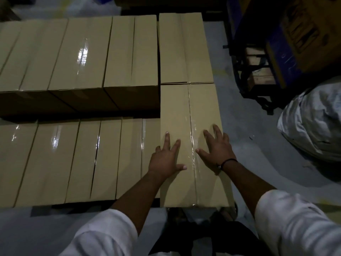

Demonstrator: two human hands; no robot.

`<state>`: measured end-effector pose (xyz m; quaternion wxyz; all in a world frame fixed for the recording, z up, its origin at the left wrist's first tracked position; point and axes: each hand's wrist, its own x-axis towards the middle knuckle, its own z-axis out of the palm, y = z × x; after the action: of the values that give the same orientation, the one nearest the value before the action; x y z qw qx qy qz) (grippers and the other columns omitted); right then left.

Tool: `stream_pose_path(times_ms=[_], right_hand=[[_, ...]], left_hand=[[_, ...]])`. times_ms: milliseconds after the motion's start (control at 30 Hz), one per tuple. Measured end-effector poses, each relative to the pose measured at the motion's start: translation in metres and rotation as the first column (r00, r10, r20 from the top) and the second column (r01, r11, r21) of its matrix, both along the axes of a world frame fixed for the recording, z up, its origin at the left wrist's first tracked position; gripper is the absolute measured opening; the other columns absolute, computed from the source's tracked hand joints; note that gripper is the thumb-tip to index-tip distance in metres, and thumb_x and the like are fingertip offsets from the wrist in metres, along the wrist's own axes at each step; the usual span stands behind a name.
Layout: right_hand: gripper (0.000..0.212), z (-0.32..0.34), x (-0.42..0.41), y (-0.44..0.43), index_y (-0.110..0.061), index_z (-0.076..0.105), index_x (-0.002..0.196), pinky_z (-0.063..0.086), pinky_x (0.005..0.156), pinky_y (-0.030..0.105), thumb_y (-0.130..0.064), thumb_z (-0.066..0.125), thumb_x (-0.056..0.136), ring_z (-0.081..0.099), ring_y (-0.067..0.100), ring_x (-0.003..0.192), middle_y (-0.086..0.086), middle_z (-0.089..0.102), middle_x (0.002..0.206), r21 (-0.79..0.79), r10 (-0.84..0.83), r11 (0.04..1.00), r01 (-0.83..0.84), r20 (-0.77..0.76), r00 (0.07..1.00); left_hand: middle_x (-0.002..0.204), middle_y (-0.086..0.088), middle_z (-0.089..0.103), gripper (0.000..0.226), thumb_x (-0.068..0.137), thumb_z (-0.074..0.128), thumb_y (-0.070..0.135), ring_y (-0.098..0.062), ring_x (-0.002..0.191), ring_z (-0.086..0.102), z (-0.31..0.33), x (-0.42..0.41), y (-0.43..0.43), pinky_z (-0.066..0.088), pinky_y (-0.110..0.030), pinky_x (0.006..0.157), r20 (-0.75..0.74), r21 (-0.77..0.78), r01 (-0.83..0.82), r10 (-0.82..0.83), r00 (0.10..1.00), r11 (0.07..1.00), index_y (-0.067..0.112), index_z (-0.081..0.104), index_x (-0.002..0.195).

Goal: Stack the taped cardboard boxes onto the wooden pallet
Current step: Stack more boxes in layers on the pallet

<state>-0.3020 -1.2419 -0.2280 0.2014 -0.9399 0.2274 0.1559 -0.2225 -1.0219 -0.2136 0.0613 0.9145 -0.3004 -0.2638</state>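
**Both palms flat on near-right box**

Nearest: white sleeves [103,235] at bottom edge, bare forearms reaching forward.

Left hand [166,159] palm down on top of box [177,185], fingers straight and spread, grasping nothing, just left of the tape seam. Right hand [218,150] likewise: palm down, fingers spread, nothing gripped, right of the seam, near the box's right edge. Black band [227,161] on right wrist.

Box at right end of the stack, lying lengthwise away from the camera, top sealed with clear tape. Sits higher than near row [73,159], touching that row's right end.

Near row: taped boxes side by side, glossy tape down each top. Dark strip under its front edge; cannot tell whether that is the pallet.

Behind box: rear box [184,47], end to end with it, touching, same height. Left of that: far row [83,52], a tier above near row, front faces in shadow.

Right of stack: grey floor [239,117], crumpled silver bag [313,122], dark cart [258,74] farther back, printed carton [304,34] at top right.
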Motion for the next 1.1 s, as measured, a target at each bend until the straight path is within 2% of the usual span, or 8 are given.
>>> stream_pose_path(times_ms=[133, 400, 600, 733, 867, 1100], right_hand=[[0.091, 0.012, -0.020, 0.008, -0.036, 0.016, 0.157, 0.039, 0.111, 0.057, -0.067, 0.061, 0.085, 0.010, 0.042, 0.148, 0.000, -0.013, 0.167, -0.022, 0.054, 0.998, -0.056, -0.078, 0.995], [0.090, 0.024, -0.111, 0.040, -0.032, 0.014, 0.158, 0.040, 0.112, 0.050, -0.063, 0.061, 0.087, 0.016, 0.038, 0.148, 0.002, -0.016, 0.166, 0.012, 0.111, 0.994, -0.110, -0.142, 0.984], [0.085, 0.020, -0.171, 0.057, -0.029, 0.017, 0.158, 0.041, 0.112, 0.049, -0.055, 0.063, 0.091, 0.028, 0.041, 0.143, 0.008, -0.012, 0.167, 0.043, 0.153, 0.988, -0.149, -0.100, 0.983], [0.072, 0.014, -0.199, 0.058, -0.030, 0.023, 0.157, 0.042, 0.111, 0.043, -0.039, 0.062, 0.097, 0.040, 0.038, 0.139, 0.009, -0.006, 0.168, 0.031, 0.194, 0.981, -0.193, -0.051, 0.980], [0.056, 0.014, -0.209, 0.056, -0.026, 0.036, 0.153, 0.047, 0.107, 0.043, -0.023, 0.055, 0.101, 0.049, 0.038, 0.132, 0.011, 0.007, 0.167, 0.002, 0.183, 0.983, -0.183, 0.023, 0.983], [0.048, 0.002, -0.223, 0.056, -0.023, 0.053, 0.143, 0.047, 0.105, 0.039, -0.006, 0.054, 0.098, 0.052, 0.038, 0.130, 0.011, 0.025, 0.163, -0.023, 0.147, 0.989, -0.145, 0.139, 0.979]], left_hand=[[0.166, -0.004, -0.028, 0.103, 0.088, 0.065, 0.063, -0.046, 0.142, 0.034, 0.011, -0.021, 0.008, 0.047, -0.052, 0.102, -0.013, 0.038, -0.012, 0.012, 1.000, 0.999, 0.035, 0.000, 0.162], [0.167, -0.004, -0.026, 0.104, 0.086, 0.075, 0.048, -0.041, 0.130, 0.049, 0.023, -0.087, 0.048, 0.050, -0.047, 0.100, -0.087, 0.078, 0.061, -0.054, 0.995, 0.995, 0.029, 0.006, 0.162], [0.169, -0.007, -0.016, 0.099, 0.087, 0.078, 0.029, -0.044, 0.128, 0.051, 0.022, -0.126, 0.066, 0.050, -0.047, 0.100, -0.081, 0.057, 0.063, -0.058, 0.995, 0.996, 0.026, 0.013, 0.162], [0.171, -0.005, -0.007, 0.087, 0.092, 0.070, 0.013, -0.040, 0.133, 0.050, 0.015, -0.137, 0.074, 0.051, -0.042, 0.101, -0.011, 0.007, 0.049, -0.049, 0.999, 0.999, 0.025, 0.019, 0.162], [0.171, -0.005, 0.000, 0.081, 0.094, 0.066, 0.008, -0.036, 0.143, 0.042, 0.008, -0.144, 0.079, 0.046, -0.040, 0.107, 0.049, -0.024, 0.050, -0.049, 0.998, 0.998, 0.023, 0.022, 0.161], [0.170, -0.007, 0.010, 0.073, 0.097, 0.060, 0.007, -0.037, 0.137, 0.048, 0.000, -0.162, 0.077, 0.051, -0.046, 0.103, 0.153, -0.038, 0.019, -0.013, 0.988, 0.999, 0.018, 0.024, 0.160]])
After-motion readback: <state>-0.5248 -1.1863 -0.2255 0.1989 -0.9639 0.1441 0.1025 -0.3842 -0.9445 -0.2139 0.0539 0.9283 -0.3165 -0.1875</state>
